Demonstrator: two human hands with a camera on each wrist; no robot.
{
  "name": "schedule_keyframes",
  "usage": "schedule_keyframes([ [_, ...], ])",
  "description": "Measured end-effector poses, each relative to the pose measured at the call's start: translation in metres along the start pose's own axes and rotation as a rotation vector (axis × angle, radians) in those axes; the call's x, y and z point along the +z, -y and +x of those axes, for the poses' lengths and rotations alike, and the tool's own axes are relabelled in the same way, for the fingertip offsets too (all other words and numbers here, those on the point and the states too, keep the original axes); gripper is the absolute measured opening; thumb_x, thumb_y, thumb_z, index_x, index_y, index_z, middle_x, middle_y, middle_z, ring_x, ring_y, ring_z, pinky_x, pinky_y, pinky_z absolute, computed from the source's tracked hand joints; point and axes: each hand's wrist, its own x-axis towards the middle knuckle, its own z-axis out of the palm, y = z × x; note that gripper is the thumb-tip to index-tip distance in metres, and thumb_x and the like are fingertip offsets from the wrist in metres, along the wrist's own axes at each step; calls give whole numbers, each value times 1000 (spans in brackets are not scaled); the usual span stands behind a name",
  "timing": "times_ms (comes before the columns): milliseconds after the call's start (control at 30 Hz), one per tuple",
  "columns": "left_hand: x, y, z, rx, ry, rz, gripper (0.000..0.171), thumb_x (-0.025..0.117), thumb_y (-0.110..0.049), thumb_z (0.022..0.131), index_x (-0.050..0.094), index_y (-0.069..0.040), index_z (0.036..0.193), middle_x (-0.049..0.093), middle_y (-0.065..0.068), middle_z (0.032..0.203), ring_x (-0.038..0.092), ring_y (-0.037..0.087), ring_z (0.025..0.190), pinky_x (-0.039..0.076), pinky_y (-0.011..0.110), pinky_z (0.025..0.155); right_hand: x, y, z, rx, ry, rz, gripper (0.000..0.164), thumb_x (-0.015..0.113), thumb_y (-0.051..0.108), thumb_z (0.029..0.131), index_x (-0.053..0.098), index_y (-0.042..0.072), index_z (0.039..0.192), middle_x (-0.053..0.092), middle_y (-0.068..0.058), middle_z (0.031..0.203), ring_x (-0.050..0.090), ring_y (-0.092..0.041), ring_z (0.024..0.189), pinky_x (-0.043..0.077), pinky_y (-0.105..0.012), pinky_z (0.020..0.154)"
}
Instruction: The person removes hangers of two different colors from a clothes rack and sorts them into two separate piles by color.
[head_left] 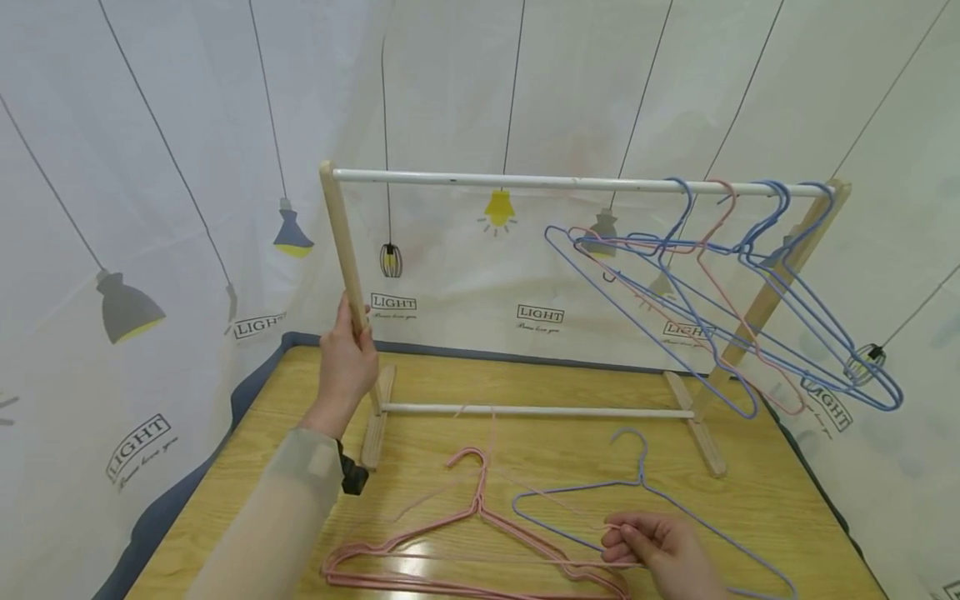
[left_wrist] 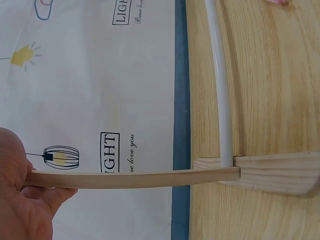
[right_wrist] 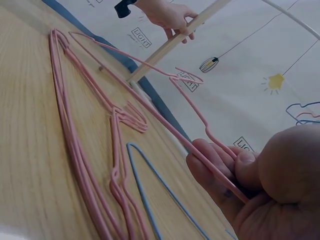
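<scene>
My left hand (head_left: 347,367) grips the left wooden upright (head_left: 345,242) of a small garment rack, its thumb and fingers around the post; the left wrist view shows this hand (left_wrist: 30,200) from close by. A thin pink hanger (right_wrist: 120,83) is pinched at one end between the thumb and fingers of my right hand (head_left: 660,550), raised above the table. In the head view that hanger looks faint and blurred, its hook pointing toward the rack. Below it lie several stacked pink hangers (head_left: 480,502) and one blue hanger (head_left: 642,482).
Several blue hangers (head_left: 757,225) and a pink hanger (head_left: 708,267) hang at the right end of the white top rail (head_left: 450,177). A lower white bar (head_left: 570,412) joins the rack's wooden feet (head_left: 697,425). Behind the wooden table (head_left: 247,467) is a lamp-printed cloth (head_left: 450,83).
</scene>
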Motion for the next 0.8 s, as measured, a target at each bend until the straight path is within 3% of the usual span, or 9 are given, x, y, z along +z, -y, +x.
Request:
schedule_keyframes([
  [233,0,0,0,7,-6,-6,51,54,3,107,44,-13,154,65,21,139,70,43,110,60,55,80,3,-14,1,-109,104,32,30,48,-11,107,46,-37,122,74,-25,102,77,-17,90,62,-33,80],
  [500,0,-2,-1,-7,-3,0,52,53,1,108,42,-14,156,65,19,140,71,42,108,60,54,78,10,-20,1,-32,101,-35,26,48,-13,106,51,-34,122,71,-34,103,77,-19,88,63,-33,78],
  [667,1,-1,-1,-11,-8,0,53,53,1,108,41,-15,158,64,18,143,70,41,112,60,54,79,15,-20,1,16,54,-107,23,47,-16,104,56,-31,118,72,-30,100,77,-22,85,63,-34,76],
  [800,1,0,-1,-13,-8,2,53,53,0,108,42,-16,157,64,17,143,70,41,113,60,54,80,19,-21,1,-22,50,-188,20,48,-18,102,59,-30,115,72,-30,99,77,-22,85,63,-34,75],
])
